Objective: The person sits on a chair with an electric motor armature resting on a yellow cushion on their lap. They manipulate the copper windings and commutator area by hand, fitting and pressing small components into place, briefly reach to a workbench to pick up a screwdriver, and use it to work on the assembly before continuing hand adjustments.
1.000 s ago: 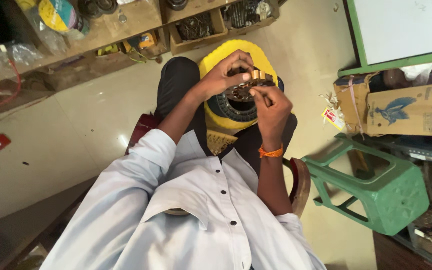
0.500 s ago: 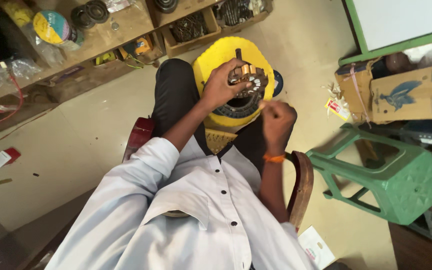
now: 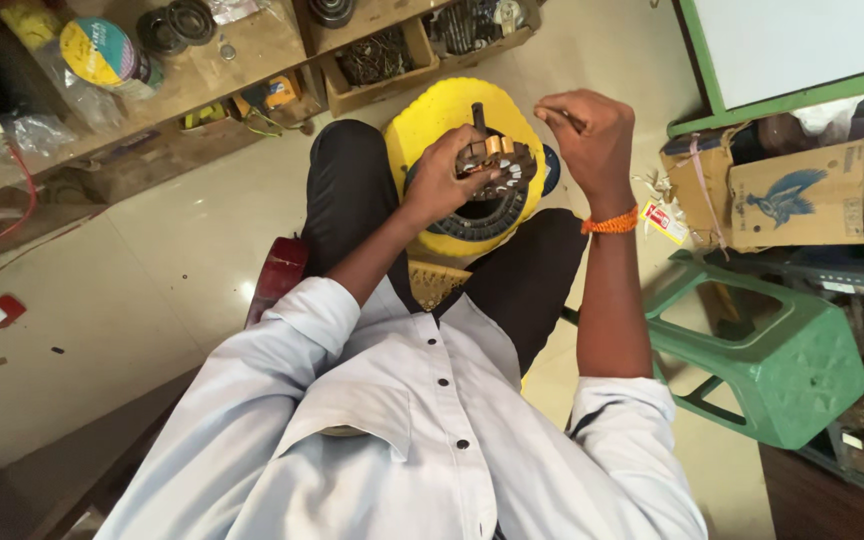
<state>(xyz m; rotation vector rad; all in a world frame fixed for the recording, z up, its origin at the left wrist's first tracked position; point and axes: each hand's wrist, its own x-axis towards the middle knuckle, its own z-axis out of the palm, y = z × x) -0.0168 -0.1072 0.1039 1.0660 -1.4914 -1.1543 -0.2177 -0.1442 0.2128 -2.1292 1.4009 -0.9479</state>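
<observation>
Two hands work here: our left hand [image 3: 439, 180] grips the round metal motor part [image 3: 497, 170] over the yellow stool [image 3: 422, 115], our right hand [image 3: 584, 130] pinches thin wire, which we must thread carefully next.

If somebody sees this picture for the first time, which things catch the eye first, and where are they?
In the middle, the left hand holds a round slotted metal part over a bright yellow stool between the knees. Just right of it, the right hand, with an orange wristband, is raised in a pinch. A green plastic stool stands at the right.
</observation>
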